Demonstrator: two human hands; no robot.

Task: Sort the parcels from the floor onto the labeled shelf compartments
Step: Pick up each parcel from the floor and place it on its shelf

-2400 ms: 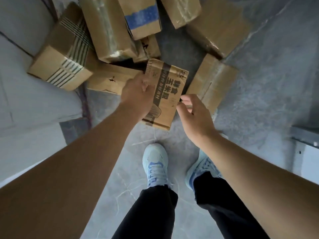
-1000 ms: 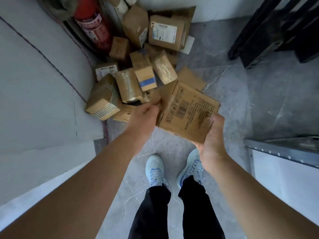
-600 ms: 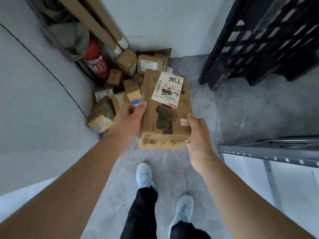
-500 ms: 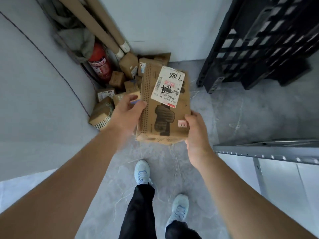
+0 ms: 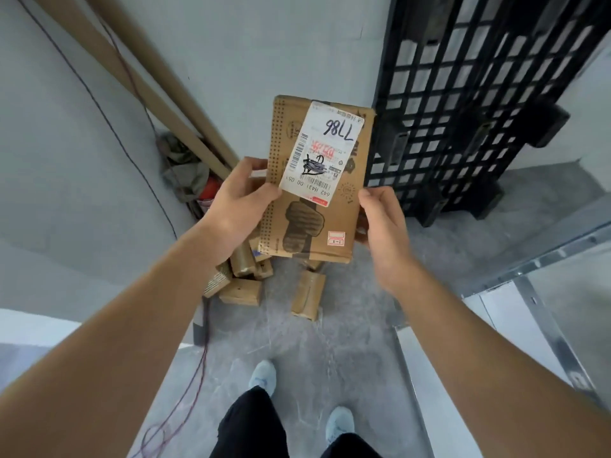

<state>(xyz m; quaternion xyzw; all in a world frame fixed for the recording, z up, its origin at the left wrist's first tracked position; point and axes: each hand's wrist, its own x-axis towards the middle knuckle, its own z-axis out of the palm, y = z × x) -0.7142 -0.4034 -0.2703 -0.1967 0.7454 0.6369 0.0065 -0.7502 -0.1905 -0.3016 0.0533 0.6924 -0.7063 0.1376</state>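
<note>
Head view, largest first. Black plastic pallet (image 5: 463, 104) stands on edge against the wall, just beyond & to the right of the right hand. Two long cardboard tubes (image 5: 155, 94) lean in the corner, above & left of the left hand. Metal shelf frame (image 5: 542, 256) at right, below/outboard of the right forearm; labels not readable from here.

Held parcel (image 5: 317, 190): flat brown carton, up off the floor, between both hands at about chest height, broad face toward cam. White shipping label (image 5: 322, 150) on upper part of that face, handwritten "7786" upside down, barcode along its left edge, black scribble mid-label.

Left hand (image 5: 238, 206): grasping carton's left edge, thumb on front face near the label's lower corner, fingers wrapped behind. Right hand (image 5: 380, 219): grasping the right edge, thumb at front, fingers behind carton, not visible.

Parcel pile (image 5: 244, 276) on grey floor directly beneath the hands, several small cartons; one taped carton (image 5: 307, 295) lies apart, below the held parcel. Red extinguisher (image 5: 208, 193) w/ grey rag (image 5: 182, 163) over it, just left of left hand. Thin reddish cable (image 5: 185, 401) trails on floor under left forearm. Light shoes (image 5: 263, 373) at bottom.
</note>
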